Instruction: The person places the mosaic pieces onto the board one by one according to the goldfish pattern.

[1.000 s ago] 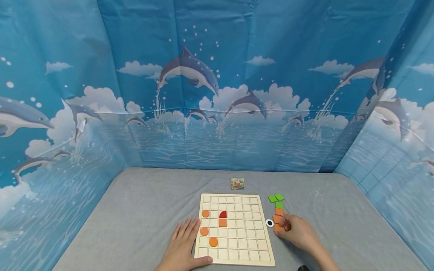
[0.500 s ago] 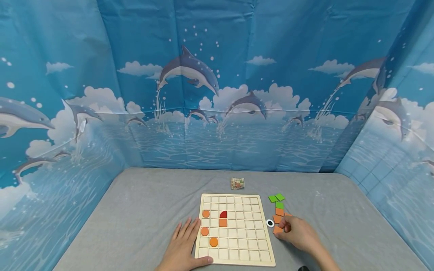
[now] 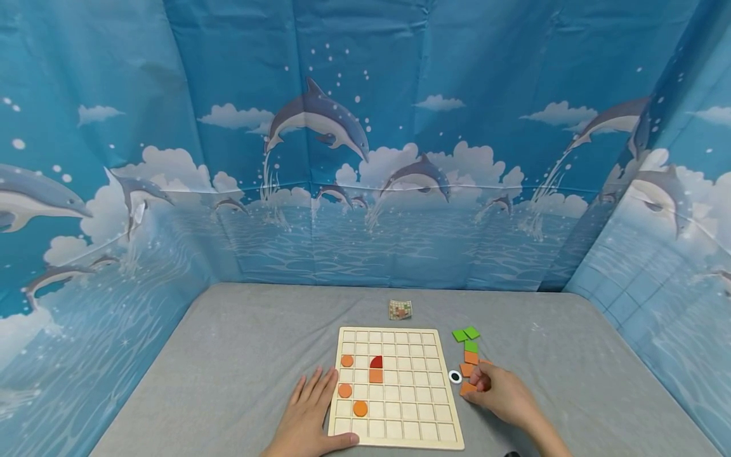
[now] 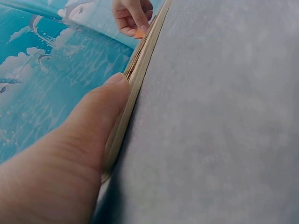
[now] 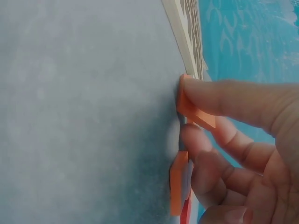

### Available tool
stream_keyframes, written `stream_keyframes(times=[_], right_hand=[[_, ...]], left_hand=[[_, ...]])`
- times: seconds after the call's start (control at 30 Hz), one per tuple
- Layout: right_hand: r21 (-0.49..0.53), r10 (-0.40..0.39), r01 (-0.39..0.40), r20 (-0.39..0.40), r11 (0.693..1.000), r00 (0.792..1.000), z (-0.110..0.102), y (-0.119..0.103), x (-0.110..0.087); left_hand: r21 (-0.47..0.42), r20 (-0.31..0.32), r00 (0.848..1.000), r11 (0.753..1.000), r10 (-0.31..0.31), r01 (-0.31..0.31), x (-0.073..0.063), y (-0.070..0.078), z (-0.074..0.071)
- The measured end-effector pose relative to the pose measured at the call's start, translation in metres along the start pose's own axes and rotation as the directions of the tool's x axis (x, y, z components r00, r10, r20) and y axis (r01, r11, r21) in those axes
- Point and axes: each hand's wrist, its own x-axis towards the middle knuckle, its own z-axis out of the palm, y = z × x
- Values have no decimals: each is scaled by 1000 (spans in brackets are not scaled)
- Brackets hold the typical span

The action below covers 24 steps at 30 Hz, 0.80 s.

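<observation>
My right hand (image 3: 502, 395) pinches an orange square tile (image 5: 198, 114) between thumb and fingers, right of the wooden grid board (image 3: 408, 403). In the right wrist view that tile is tilted. My left hand (image 3: 308, 409) lies with straight fingers along the board's left edge, its thumb (image 4: 100, 105) on the near left corner. On the board sit several orange discs (image 3: 360, 409), a red quarter-round piece (image 3: 376, 362) and an orange square (image 3: 375, 376). A white ring-shaped piece with a black centre (image 3: 455, 377) lies between board and right hand.
Beyond my right hand lie several green tiles (image 3: 460, 335) and more orange tiles (image 3: 471, 357). A small patterned card (image 3: 400, 310) rests behind the board on the grey cloth (image 3: 257, 343). A blue dolphin curtain (image 3: 342, 241) surrounds the table.
The orange tile at my right fingertips has shifted slightly toward me and turned, apart from the orange tile beyond it. The left hand stays in place.
</observation>
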Motion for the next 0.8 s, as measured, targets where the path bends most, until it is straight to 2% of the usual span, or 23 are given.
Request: stream_keyframes(times=[0.17, 0.4, 0.67, 0.8], right_hand=[[26, 2, -2, 3, 1000, 1000, 1, 0, 0], [141, 14, -18, 28, 990, 1000, 1, 0, -3], [228, -28, 19, 37, 974, 999, 0, -1, -3], [303, -87, 67, 53, 951, 995, 0, -3, -2]], left_hand=[[14, 5, 1000, 1000, -10, 10, 0, 0, 0], [16, 9, 1000, 1000, -13, 13, 0, -1, 0], [9, 9, 1000, 1000, -13, 13, 0, -1, 1], [2, 12, 1000, 1000, -16, 16, 1, -2, 1]])
